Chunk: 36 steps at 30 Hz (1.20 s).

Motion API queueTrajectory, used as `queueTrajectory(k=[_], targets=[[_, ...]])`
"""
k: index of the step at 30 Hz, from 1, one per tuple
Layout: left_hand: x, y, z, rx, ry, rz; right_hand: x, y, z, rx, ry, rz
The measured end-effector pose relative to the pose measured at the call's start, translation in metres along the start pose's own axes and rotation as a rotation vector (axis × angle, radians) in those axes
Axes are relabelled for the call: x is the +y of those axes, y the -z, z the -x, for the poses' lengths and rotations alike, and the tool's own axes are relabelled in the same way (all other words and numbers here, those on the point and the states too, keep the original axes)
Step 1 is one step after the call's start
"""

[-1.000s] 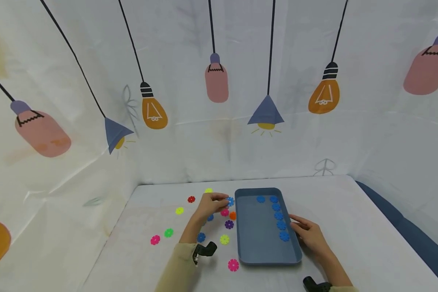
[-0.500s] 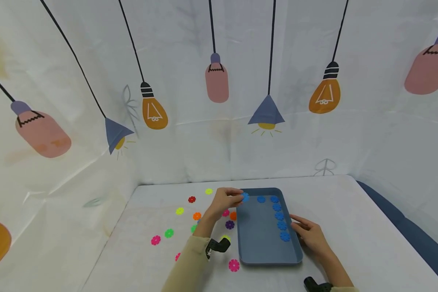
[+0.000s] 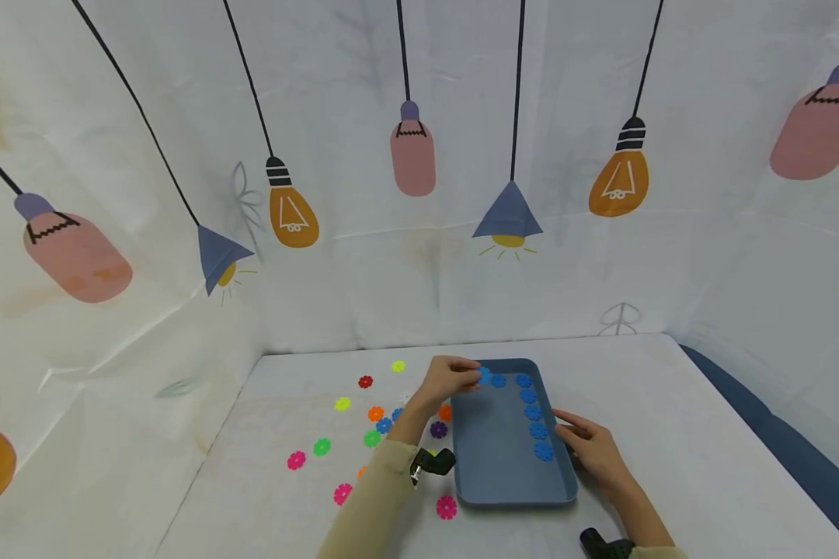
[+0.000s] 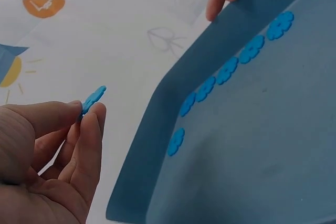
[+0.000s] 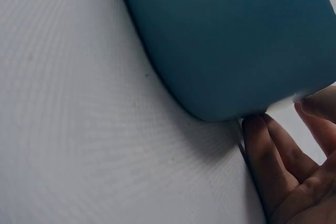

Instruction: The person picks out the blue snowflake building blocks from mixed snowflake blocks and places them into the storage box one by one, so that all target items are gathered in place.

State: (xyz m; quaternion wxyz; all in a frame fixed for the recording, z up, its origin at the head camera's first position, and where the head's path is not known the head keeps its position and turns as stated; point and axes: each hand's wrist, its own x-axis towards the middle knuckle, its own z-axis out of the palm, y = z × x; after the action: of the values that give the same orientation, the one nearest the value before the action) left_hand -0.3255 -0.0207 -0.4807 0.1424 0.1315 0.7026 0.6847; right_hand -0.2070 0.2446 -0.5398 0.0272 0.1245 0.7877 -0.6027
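Note:
A small blue flower-shaped disc (image 4: 93,99) is pinched between the thumb and fingers of my left hand (image 3: 449,380). The hand holds it above the far left part of a blue-grey tray (image 3: 503,481). Inside the tray, several like blue discs (image 3: 534,413) run down the right side, and one blue disc (image 3: 499,380) lies by the far edge. My right hand (image 3: 597,454) touches the tray's right side from outside. In the right wrist view its fingertips (image 5: 257,121) meet the tray's outer wall, and the fingers look relaxed.
Flower-shaped discs in several colours lie scattered on the white table left of the tray, among them pink (image 3: 446,508), green (image 3: 322,446), yellow (image 3: 342,404) and purple (image 3: 438,429). A white cloth printed with lamps (image 3: 419,272) hangs behind the table.
My left hand has moved right with the blue disc, from beside the tray's left edge to above its far left part. The right hand has stayed at the tray's right side.

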Motion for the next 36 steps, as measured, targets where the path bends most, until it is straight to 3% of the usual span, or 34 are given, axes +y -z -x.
queueTrajectory(k=[16,25,36], targets=[[-0.009,-0.020,-0.021,-0.009,0.090,-0.060,0.003,0.000,-0.002,0.009,0.005,-0.002],[-0.015,-0.026,-0.024,-0.055,0.080,-0.063,0.004,0.000,-0.003,0.012,0.018,-0.005],[-0.029,-0.036,-0.025,0.012,0.102,-0.060,0.000,0.000,0.001,0.008,0.025,-0.004]])
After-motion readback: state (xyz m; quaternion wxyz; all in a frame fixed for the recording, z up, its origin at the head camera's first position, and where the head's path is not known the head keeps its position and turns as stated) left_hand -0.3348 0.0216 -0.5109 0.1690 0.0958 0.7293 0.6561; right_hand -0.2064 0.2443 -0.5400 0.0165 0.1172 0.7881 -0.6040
